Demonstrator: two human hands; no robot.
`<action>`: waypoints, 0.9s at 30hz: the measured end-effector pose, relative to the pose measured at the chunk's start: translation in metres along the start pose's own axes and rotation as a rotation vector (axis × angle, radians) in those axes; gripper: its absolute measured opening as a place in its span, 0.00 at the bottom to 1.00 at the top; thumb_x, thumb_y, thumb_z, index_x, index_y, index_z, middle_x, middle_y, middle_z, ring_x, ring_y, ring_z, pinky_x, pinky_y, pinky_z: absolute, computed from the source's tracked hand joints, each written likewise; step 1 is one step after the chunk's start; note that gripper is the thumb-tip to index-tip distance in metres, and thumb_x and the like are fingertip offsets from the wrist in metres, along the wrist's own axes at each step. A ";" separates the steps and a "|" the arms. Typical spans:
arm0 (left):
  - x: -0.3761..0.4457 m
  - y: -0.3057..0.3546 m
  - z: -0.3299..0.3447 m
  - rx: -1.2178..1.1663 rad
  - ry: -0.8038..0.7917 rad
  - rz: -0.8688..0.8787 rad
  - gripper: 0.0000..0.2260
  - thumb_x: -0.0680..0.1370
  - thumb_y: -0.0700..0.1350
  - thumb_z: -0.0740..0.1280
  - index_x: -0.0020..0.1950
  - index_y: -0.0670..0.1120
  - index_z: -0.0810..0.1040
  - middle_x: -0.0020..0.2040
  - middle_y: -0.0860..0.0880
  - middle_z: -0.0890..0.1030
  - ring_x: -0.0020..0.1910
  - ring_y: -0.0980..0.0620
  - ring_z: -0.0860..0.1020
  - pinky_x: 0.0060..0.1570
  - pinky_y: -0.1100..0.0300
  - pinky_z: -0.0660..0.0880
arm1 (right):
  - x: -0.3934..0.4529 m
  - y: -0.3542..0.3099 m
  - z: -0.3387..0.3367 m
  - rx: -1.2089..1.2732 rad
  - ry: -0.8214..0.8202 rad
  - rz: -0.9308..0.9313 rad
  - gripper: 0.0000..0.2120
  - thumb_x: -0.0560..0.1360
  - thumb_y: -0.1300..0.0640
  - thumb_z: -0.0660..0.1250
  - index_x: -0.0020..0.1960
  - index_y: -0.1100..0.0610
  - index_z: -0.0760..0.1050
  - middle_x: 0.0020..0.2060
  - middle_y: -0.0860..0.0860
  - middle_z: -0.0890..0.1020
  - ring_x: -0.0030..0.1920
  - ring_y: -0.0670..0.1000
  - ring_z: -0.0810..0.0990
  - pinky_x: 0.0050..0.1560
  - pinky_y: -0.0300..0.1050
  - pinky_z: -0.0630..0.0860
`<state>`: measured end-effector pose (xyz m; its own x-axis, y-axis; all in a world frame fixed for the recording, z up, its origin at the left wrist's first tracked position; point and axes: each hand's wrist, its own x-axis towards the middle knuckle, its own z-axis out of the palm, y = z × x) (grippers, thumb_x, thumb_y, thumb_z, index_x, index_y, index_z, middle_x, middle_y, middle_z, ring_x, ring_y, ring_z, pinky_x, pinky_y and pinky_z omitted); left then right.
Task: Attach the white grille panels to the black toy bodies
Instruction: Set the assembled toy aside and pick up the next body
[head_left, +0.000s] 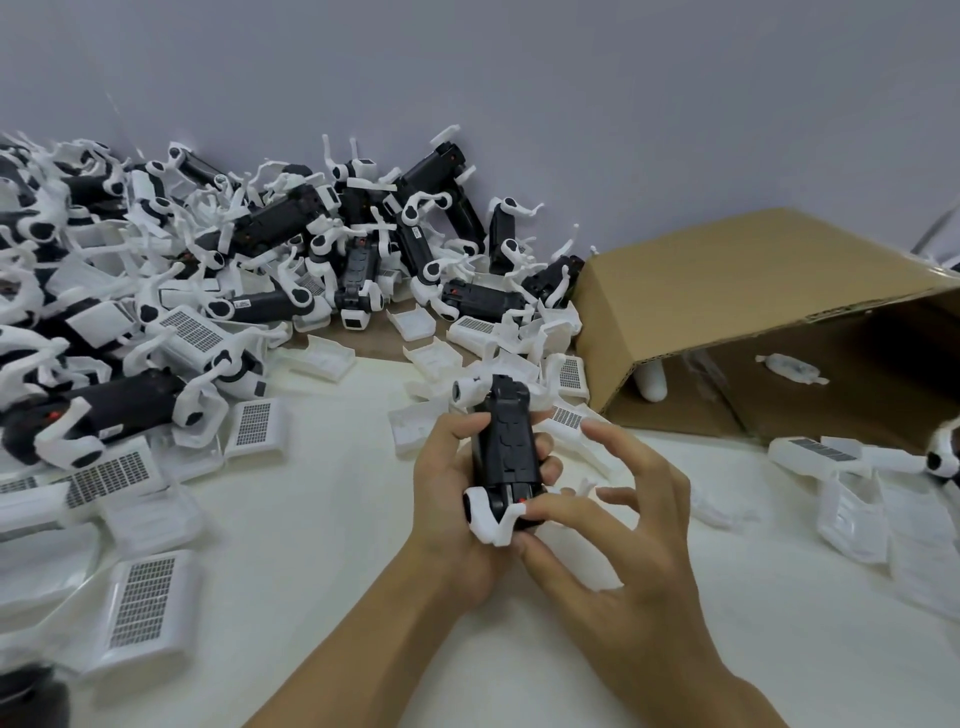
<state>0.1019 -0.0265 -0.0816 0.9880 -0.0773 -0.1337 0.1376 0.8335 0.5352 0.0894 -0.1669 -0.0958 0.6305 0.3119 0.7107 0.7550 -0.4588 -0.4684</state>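
black toy body: long axis points away | left hand grip: wraps it | right hand grip: pinches near end

Soft, even, rather dim light fills the scene, with faint shadows under the right hand and the left hand that grips the black toy body. Around the grip the picture is fairly sharp, though white plastic on the pale table loses its outlines and looks slightly washed out. Far left of the grip and at the near corner the grille panels smear and bend, and the cardboard box to the right is bowed by the wide lens, its inside dark.
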 end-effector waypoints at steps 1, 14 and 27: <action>-0.001 0.000 0.001 0.008 0.000 0.004 0.23 0.70 0.52 0.65 0.57 0.37 0.82 0.41 0.43 0.77 0.36 0.48 0.76 0.47 0.52 0.68 | 0.000 0.000 0.000 0.003 0.000 0.004 0.06 0.70 0.51 0.75 0.47 0.47 0.86 0.70 0.52 0.71 0.69 0.54 0.68 0.59 0.43 0.73; -0.003 0.002 0.002 0.038 -0.010 -0.011 0.30 0.72 0.52 0.62 0.67 0.34 0.76 0.42 0.43 0.76 0.36 0.48 0.76 0.38 0.58 0.74 | 0.000 0.002 0.003 0.055 0.039 -0.054 0.05 0.73 0.52 0.72 0.46 0.50 0.85 0.63 0.46 0.73 0.65 0.51 0.70 0.56 0.41 0.73; -0.001 0.004 -0.001 -0.010 -0.034 -0.026 0.23 0.70 0.52 0.65 0.55 0.37 0.84 0.42 0.42 0.77 0.39 0.47 0.75 0.39 0.58 0.75 | -0.002 0.003 0.002 0.006 0.022 0.024 0.13 0.70 0.52 0.76 0.54 0.48 0.85 0.70 0.52 0.71 0.68 0.53 0.69 0.58 0.42 0.73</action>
<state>0.1013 -0.0228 -0.0800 0.9859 -0.1177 -0.1191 0.1631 0.8363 0.5234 0.0909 -0.1671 -0.0993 0.6447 0.2822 0.7104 0.7405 -0.4611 -0.4888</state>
